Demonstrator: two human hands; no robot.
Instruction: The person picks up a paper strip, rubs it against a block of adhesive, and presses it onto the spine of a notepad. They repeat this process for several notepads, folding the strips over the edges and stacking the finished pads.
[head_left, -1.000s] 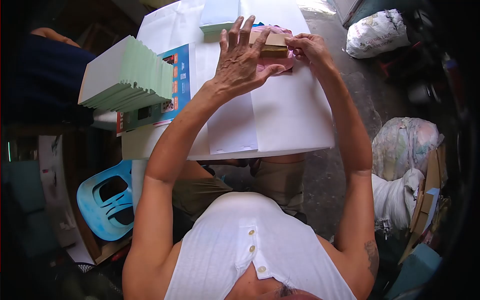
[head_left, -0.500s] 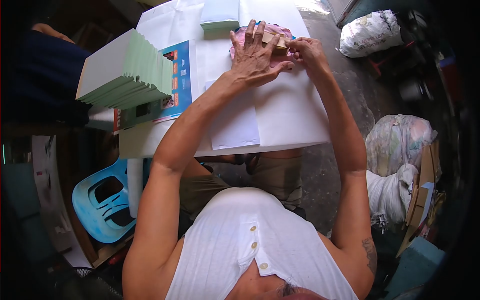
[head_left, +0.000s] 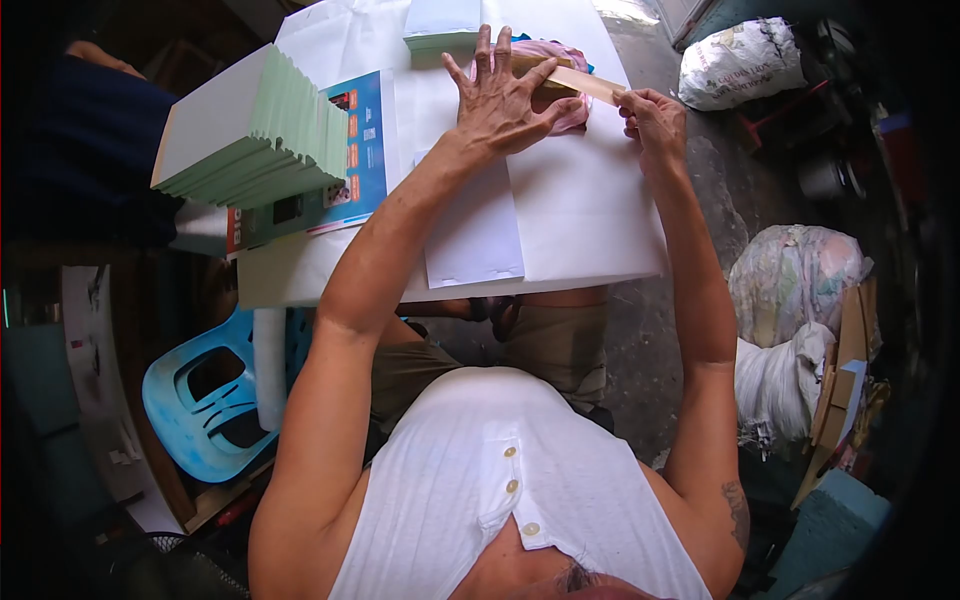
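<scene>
My right hand [head_left: 655,125] pinches the end of a flat tan strip [head_left: 588,84] between thumb and fingers. From there the strip runs left to a brown piece [head_left: 525,64] lying on a crumpled pink cloth [head_left: 572,122]. My left hand [head_left: 500,110] lies over the cloth's left side with its fingers spread, the index fingertip at the strip's left end. Under my left forearm is a white paper pad [head_left: 475,235], close to the table's near edge.
A tall stack of green-edged pads [head_left: 250,130] stands on a printed blue sheet [head_left: 370,150] at the left of the white-covered table [head_left: 590,220]. Another paper stack [head_left: 442,25] sits at the back. A blue plastic chair [head_left: 205,390] is below left; stuffed sacks [head_left: 740,65] lie on the right.
My right hand has moved right, away from the cloth, drawing out more of the tan strip. My left hand has shifted slightly left and up, its fingers spread wider.
</scene>
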